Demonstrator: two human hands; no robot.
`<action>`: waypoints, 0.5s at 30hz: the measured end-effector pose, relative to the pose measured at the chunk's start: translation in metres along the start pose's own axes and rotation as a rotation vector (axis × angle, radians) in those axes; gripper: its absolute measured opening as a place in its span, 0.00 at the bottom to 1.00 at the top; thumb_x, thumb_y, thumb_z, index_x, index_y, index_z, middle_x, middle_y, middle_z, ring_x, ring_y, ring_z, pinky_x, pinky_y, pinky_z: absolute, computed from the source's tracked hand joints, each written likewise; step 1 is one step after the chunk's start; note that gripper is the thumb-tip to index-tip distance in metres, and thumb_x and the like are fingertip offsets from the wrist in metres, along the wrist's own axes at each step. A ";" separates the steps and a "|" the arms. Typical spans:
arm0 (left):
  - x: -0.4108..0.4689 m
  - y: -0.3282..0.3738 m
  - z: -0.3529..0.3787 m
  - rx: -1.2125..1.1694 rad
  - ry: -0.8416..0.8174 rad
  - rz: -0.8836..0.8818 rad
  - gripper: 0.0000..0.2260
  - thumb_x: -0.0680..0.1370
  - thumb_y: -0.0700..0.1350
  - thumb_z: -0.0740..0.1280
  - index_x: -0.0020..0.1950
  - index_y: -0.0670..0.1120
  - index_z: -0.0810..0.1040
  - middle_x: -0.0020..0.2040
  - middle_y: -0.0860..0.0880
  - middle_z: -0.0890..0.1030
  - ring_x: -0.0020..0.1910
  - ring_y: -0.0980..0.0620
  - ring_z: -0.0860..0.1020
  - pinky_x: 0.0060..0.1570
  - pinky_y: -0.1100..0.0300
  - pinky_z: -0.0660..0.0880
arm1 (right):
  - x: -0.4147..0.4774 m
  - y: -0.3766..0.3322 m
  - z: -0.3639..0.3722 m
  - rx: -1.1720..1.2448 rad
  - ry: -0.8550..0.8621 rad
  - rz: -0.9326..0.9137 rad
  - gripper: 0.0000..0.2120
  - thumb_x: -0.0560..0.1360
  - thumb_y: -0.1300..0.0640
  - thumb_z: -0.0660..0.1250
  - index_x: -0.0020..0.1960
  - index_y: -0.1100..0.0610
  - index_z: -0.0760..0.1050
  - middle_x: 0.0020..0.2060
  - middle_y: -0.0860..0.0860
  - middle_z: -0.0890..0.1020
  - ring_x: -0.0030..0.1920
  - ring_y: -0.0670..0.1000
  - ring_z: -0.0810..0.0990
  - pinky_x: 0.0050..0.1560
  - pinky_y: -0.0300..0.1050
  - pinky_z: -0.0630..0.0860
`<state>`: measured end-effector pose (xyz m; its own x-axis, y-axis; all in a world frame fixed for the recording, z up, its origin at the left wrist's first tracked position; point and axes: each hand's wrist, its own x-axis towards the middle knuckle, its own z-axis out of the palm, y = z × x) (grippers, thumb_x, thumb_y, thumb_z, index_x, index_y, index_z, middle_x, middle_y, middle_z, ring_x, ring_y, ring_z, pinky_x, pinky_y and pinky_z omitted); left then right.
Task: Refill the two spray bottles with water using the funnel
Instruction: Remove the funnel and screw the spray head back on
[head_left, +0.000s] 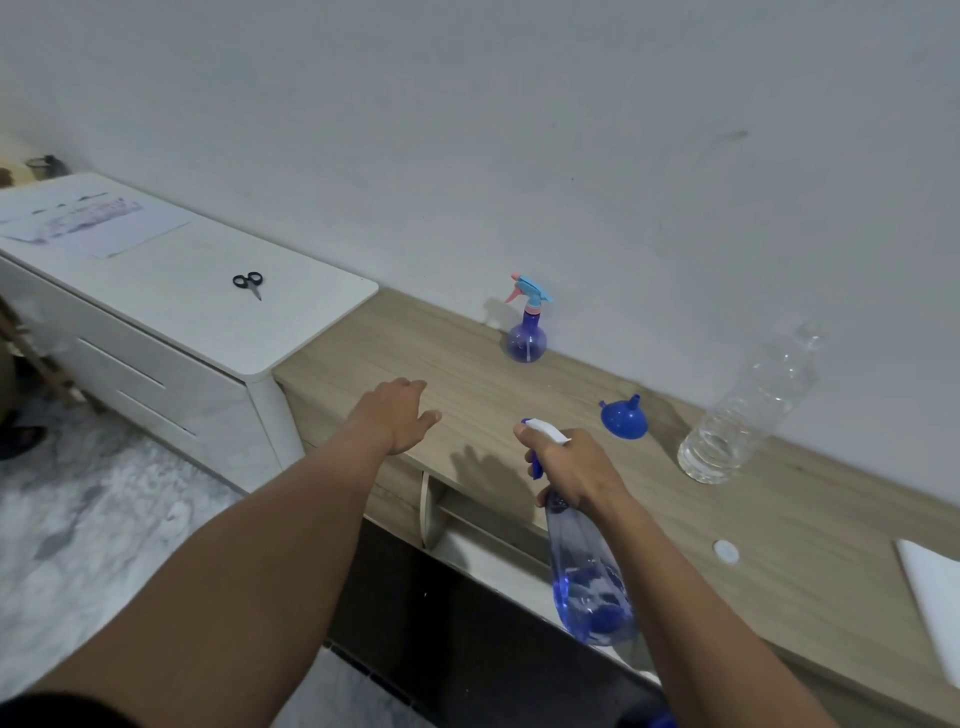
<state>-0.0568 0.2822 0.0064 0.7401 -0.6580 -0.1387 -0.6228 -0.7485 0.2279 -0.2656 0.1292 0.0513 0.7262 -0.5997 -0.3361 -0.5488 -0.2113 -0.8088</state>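
Right fingers (535, 441) were curled tight round the neck and white-and-blue trigger head of the tall translucent blue plastic spray bottle (587, 582), thumb up by the nozzle. The right hand (571, 467) held that bottle in the air at the front edge of the tabletop, tilted, base toward the camera. Could not tell how much water was inside.

Left fingers (415, 387) were apart and relaxed, holding nothing. The left hand (397, 415) was palm-down over the light wooden tabletop (779, 545) near its front edge. Whether it touched the wood, could not tell.

The small blue plastic funnel (623, 418) rested on the tabletop just beyond the right hand, spout pointing up and back. The clear uncapped plastic water bottle (748, 410) stood right of the funnel, near the wall, with some water at its bottom. A round white cap (725, 551) lay on the wood nearer the camera.

The small round purple spray bottle with a pink-and-light-blue trigger head (526, 332) stood upright by the wall, well apart from both hands.

A flat white object (935, 597) lay at the right edge. On the white cabinet (208, 322) to the left lay black-handled scissors (248, 283) and a printed paper sheet (98, 223).
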 end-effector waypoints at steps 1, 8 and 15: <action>-0.001 0.001 0.000 -0.003 0.000 0.000 0.30 0.82 0.60 0.59 0.79 0.46 0.62 0.75 0.42 0.69 0.73 0.40 0.68 0.70 0.44 0.68 | -0.001 0.001 -0.001 0.002 0.002 0.000 0.26 0.73 0.38 0.67 0.43 0.64 0.79 0.35 0.54 0.82 0.27 0.57 0.83 0.36 0.47 0.76; -0.008 0.009 -0.002 -0.011 -0.001 -0.017 0.30 0.82 0.60 0.58 0.79 0.46 0.61 0.75 0.42 0.69 0.73 0.40 0.68 0.70 0.44 0.69 | -0.010 0.006 -0.007 -0.045 0.024 0.008 0.25 0.72 0.39 0.68 0.45 0.63 0.78 0.30 0.54 0.81 0.26 0.53 0.83 0.34 0.46 0.76; -0.019 0.018 -0.004 -0.037 0.011 -0.053 0.30 0.82 0.60 0.59 0.79 0.47 0.61 0.75 0.42 0.69 0.73 0.41 0.68 0.70 0.44 0.69 | -0.009 0.002 -0.021 0.031 -0.024 -0.041 0.18 0.70 0.44 0.68 0.52 0.56 0.74 0.39 0.57 0.83 0.31 0.55 0.83 0.36 0.52 0.81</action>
<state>-0.0809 0.2812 0.0175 0.7746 -0.6165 -0.1408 -0.5730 -0.7785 0.2561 -0.2823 0.1176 0.0627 0.7581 -0.5719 -0.3133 -0.5052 -0.2113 -0.8367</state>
